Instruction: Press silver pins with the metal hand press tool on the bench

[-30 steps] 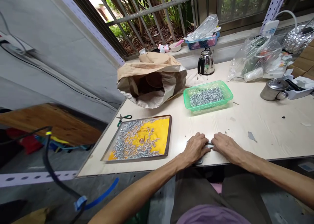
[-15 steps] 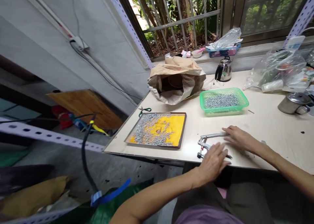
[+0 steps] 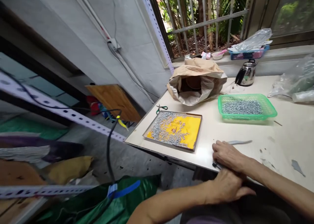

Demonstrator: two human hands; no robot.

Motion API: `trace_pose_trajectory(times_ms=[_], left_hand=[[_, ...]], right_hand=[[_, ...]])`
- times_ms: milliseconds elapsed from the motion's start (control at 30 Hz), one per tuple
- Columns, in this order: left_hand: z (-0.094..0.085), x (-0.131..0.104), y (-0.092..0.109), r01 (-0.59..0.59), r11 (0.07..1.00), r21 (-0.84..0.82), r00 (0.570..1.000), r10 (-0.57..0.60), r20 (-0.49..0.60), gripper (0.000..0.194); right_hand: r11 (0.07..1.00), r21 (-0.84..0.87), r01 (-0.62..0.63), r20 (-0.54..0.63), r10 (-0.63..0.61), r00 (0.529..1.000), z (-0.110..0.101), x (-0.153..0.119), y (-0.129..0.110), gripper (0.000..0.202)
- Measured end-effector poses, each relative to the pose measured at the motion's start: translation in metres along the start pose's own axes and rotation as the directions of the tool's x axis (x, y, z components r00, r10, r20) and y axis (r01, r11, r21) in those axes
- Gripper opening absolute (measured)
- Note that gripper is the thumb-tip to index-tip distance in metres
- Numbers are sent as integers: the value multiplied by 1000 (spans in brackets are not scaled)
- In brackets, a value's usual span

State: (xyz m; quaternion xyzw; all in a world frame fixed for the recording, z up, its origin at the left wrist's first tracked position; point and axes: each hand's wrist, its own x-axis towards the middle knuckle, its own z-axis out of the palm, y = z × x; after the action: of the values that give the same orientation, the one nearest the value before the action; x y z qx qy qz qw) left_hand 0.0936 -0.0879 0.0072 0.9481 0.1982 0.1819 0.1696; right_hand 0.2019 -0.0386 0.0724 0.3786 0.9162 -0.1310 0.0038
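A grey metal hand tool lies at the table's front edge; one of its slim arms [image 3: 239,142] sticks out to the right, and its black end shows at the edge. Over the tool's middle, my right hand [image 3: 227,155] is closed with curled fingers. My left hand [image 3: 227,186] is just below, against the right hand and wrist, its thumb stretched to the right and its other fingers hidden. Left of the hands, a shallow tray [image 3: 195,145] with a yellow bottom holds many small metal pins. More pins fill a green plastic basket [image 3: 271,111] behind the hands.
Green-handled scissors [image 3: 162,108] lie beyond the tray. An open brown paper bag [image 3: 197,83], a metal kettle [image 3: 246,73] and a clear plastic bag [image 3: 296,78] stand at the back. Left of the table hangs a black cable [image 3: 109,152].
The view has swung left. My right hand has moved from the tool's upper arm onto its middle and closed. My left hand has moved down off the tool's lower part, towards the right wrist.
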Motion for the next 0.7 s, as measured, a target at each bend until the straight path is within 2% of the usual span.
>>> trace_pose_trajectory(times_ms=[67, 133, 233, 267, 300, 367, 467, 500, 533, 600, 633, 667, 700], left_hand=[[-10, -13, -7, 2, 998, 62, 999, 1, -47, 40], [-30, -27, -23, 47, 994, 102, 996, -38, -86, 31], [-73, -43, -65, 220, 958, 185, 967, -188, -173, 29], [-88, -46, -80, 357, 900, 251, 926, -307, -219, 29], [-100, -47, -96, 454, 836, 309, 889, -402, -219, 27], [-117, -47, -123, 534, 747, 396, 841, -519, -153, 24], [-122, -45, -147, 490, 742, 458, 833, -554, 6, 23], [-120, -45, -153, 473, 748, 466, 836, -548, 31, 23], [-117, -46, -157, 461, 752, 470, 841, -540, 38, 23], [-114, -46, -164, 457, 761, 461, 851, -525, 22, 24], [-114, -47, -166, 463, 767, 445, 853, -521, 10, 25], [-115, -46, -167, 474, 771, 424, 852, -524, 0, 25], [-118, -45, -167, 492, 775, 398, 847, -531, -12, 25]], right_hand=[[999, 16, 35, -38, -34, 999, 7, 3, -1, 22], [996, 36, 80, -114, -75, 991, 17, 4, 3, 21], [994, -10, 110, -305, -108, 946, 33, 4, 11, 27], [994, -36, 99, -373, -105, 922, 36, 3, 13, 30], [995, -56, 82, -438, -98, 894, 36, 2, 17, 32], [998, -64, 7, -571, -43, 820, 25, 1, 28, 30], [966, -15, -259, -743, 163, 650, -15, -1, 56, 24], [928, 4, -372, -763, 243, 599, -32, -2, 67, 23], [878, 12, -478, -754, 323, 572, -47, -4, 77, 22], [749, -6, -663, -648, 502, 573, -68, -13, 92, 19], [694, -24, -720, -575, 579, 577, -73, -18, 94, 20], [667, -37, -744, -500, 632, 592, -72, -24, 94, 20], [681, -30, -732, -430, 652, 625, -66, -31, 89, 18]])
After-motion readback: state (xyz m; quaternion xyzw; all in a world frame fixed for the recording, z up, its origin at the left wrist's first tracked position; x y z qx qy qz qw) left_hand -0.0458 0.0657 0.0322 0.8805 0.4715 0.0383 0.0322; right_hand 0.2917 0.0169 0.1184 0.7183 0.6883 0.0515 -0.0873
